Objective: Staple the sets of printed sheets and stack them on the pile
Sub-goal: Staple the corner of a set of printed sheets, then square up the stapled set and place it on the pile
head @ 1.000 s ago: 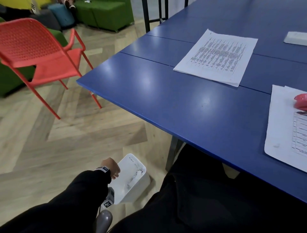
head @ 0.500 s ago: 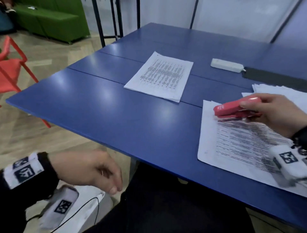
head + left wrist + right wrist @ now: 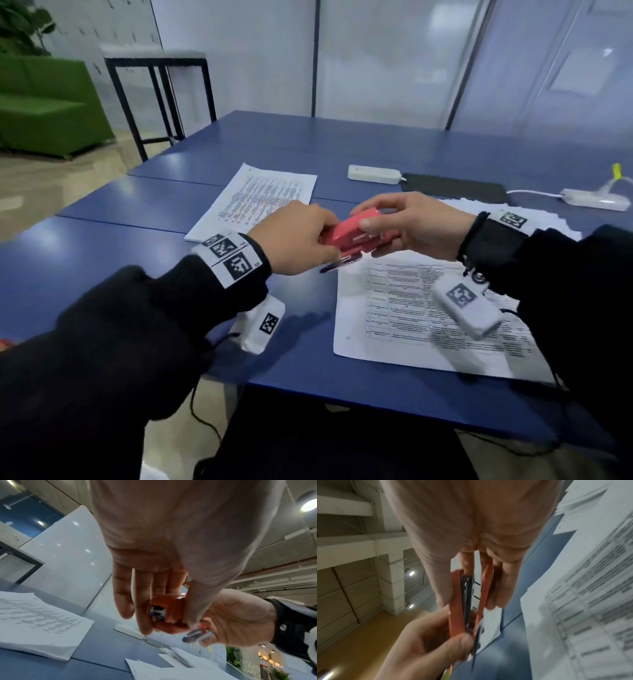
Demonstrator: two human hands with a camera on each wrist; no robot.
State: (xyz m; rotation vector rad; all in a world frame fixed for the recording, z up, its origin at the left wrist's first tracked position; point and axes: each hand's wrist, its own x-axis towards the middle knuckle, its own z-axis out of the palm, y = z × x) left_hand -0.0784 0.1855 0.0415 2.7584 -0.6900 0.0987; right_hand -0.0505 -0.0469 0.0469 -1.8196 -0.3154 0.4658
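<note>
My left hand (image 3: 298,240) has come up from beside my lap and now pinches one end of the red stapler (image 3: 356,233), while my right hand (image 3: 411,226) grips the other, lifted just above the near set of sheets (image 3: 411,318), which I judge unstapled. Farther off lies the pile (image 3: 260,195) on the blue table (image 3: 137,205). No containers show.

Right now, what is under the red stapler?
Both hands hold the stapler above the blue table, near the corner of a printed sheet. The left hand hides the spot beneath.
</note>
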